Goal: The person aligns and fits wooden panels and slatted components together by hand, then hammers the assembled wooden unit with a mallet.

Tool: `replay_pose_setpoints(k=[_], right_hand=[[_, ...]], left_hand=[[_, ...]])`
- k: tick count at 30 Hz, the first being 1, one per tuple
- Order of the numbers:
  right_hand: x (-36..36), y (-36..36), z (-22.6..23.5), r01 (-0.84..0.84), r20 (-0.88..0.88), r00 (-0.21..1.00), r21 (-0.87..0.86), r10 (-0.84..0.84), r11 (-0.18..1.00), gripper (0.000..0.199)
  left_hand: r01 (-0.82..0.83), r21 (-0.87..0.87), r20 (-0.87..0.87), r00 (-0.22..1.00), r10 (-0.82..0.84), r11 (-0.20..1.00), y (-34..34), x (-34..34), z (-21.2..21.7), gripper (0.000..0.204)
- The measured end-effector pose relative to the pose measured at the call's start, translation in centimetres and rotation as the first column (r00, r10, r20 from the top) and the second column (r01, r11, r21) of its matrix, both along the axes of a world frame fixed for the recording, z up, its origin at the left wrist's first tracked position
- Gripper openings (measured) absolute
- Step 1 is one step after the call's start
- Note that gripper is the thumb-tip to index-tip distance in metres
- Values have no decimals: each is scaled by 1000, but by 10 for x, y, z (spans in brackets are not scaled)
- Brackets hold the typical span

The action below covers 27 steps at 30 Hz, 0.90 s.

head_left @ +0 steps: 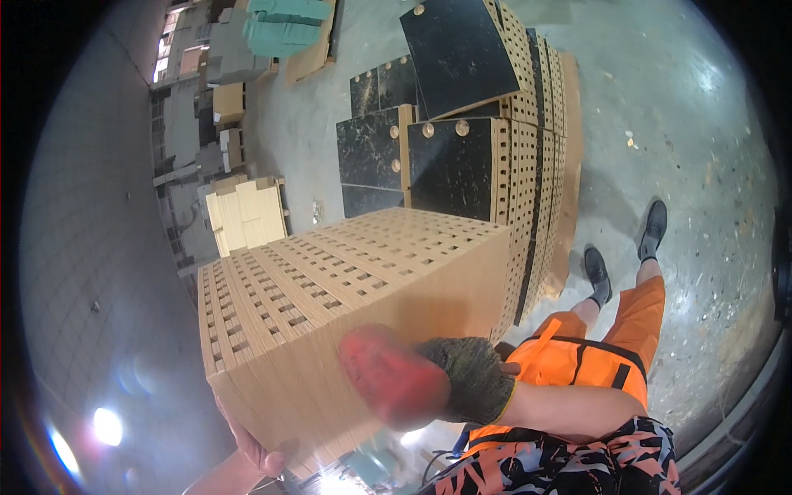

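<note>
A large block of light wood-grain boards (412,309) lies before me. Rows of small rectangular holes run across its upper side; the side toward me is smooth. At its lower left edge is my bare left hand (257,450), closed on the boards, with the thumb against the smooth side. My right hand (412,375) wears a dark grey knit glove with a yellow hem and a red front part. It is in front of the smooth side, near the block's middle. The red part is smeared, so its fingers do not show, and I cannot tell whether it touches.
Beyond the block, black-faced boards (454,165) with hole-lined edges stand stacked on the floor. Flat pale sheets (247,216) lie at left, near grey stacks and cartons (228,104). Teal material (285,25) sits farther back. My shoes (597,275) are on the concrete floor at right.
</note>
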State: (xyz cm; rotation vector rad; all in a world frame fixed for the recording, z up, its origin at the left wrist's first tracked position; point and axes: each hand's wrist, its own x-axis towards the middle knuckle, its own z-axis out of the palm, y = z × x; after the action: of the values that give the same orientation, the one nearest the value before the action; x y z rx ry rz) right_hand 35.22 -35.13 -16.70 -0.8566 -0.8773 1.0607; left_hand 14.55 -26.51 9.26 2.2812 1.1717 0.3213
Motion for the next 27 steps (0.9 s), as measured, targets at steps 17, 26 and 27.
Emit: replay_pose_setpoints(k=[17,26,27], right_hand=[[120,129,3,-433,483,801,59,354,899,21],[101,140,-14,-247,492,863,211,116,946,20],[93,140,-15,-293,448,876,197,181,936,20]], left_hand=[[196,10,-339,923,-182,980,6,27,21,108],[146,33,-406,906,-120,989,-7,-1,29,104],[138,26,-405,907,-116,990,-8,0,30,104]])
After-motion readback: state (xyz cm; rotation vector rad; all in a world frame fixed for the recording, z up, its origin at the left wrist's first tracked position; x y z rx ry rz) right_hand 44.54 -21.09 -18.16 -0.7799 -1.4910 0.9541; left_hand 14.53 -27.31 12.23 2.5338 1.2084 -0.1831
